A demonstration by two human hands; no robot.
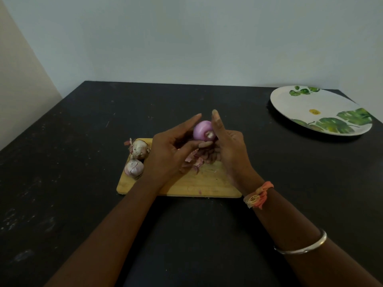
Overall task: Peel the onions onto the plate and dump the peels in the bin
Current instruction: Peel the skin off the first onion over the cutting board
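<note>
The left hand (165,154) and the right hand (228,150) grasped the peeled onion (202,131) between their fingers (186,124) above the board (207,183) at the middle of the desk (83,141), with unpeeled onions (139,149) at 9 o'clock and the plate (300,108) at 2 o'clock.

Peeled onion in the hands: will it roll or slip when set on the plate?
Likely to roll: the peeled onion is round, and the plate looks shallow and smooth. Its bare surface looks glossy, so it may slip in a loose grip. It looks firm: the right hand holds it without denting it.
</note>
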